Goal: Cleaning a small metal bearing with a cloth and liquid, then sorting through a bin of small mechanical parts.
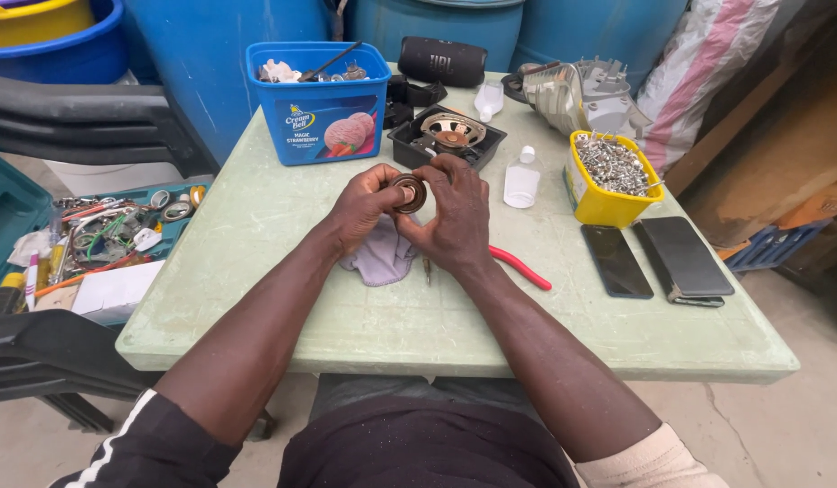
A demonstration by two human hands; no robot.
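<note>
Both my hands hold a small round metal part [409, 192] with a dark ring, above the middle of a pale green table [283, 298]. My left hand [364, 206] grips its left side and my right hand [453, 215] grips its right side, fingers curled over the top. A crumpled light purple cloth [380, 260] lies under my hands. A red-handled tool [520, 267] pokes out from beneath my right wrist. Just beyond my hands stands a black tray [406, 143] holding a small speaker cone [452, 130].
A blue ice-cream tub [319, 108] with tools stands at the back left, a yellow tub [608, 206] of screws at the right, a small white bottle [521, 179] between. Two dark phones [658, 260] lie right. An open toolbox [102, 237] sits left of the table; blue barrels behind.
</note>
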